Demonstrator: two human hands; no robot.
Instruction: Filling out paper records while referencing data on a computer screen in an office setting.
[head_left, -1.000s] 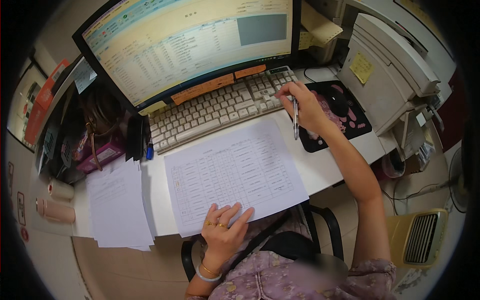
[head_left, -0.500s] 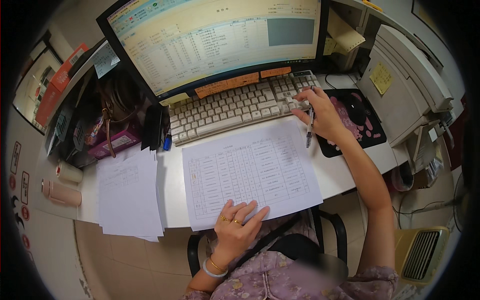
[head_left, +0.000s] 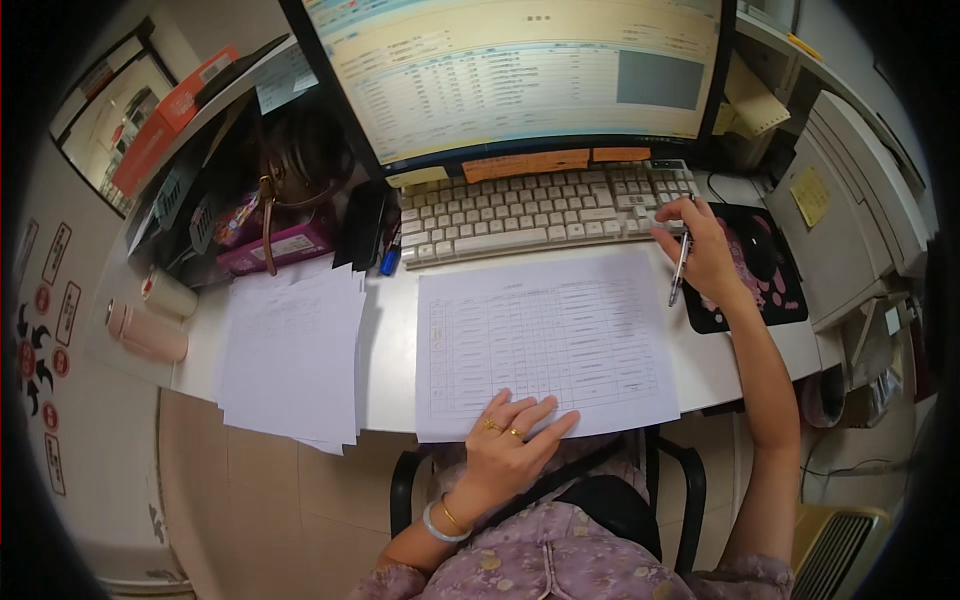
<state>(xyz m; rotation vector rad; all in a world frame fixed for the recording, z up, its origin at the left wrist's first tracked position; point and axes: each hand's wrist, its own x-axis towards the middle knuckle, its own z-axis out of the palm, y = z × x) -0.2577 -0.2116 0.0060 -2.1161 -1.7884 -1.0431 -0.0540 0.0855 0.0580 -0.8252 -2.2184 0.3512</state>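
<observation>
A printed table sheet point(head_left: 550, 345) lies on the desk in front of me. My left hand point(head_left: 512, 440) rests on its lower edge, fingers spread out, with rings on two fingers and bangles at the wrist. At the right end of the white keyboard point(head_left: 530, 222), my right hand point(head_left: 708, 255) hovers by the number keys with thumb and index finger curled. A slim pen point(head_left: 681, 265) is tucked in that hand, its lower end pointing down toward the desk. Behind the keyboard stands a monitor point(head_left: 520, 90) showing a table.
A stack of papers point(head_left: 290, 350) lies left of the sheet, near a pink flask point(head_left: 148, 333) and a blue-capped marker point(head_left: 390, 255). A black mouse point(head_left: 757, 250) sits on a dark mouse pad point(head_left: 710, 315). A printer-like machine point(head_left: 840, 200) stands at the right.
The whole view has shifted, so the desk appears farther right. My right hand stays by the number keys with the pen, its fingers slightly more curled. My left hand remains on the sheet.
</observation>
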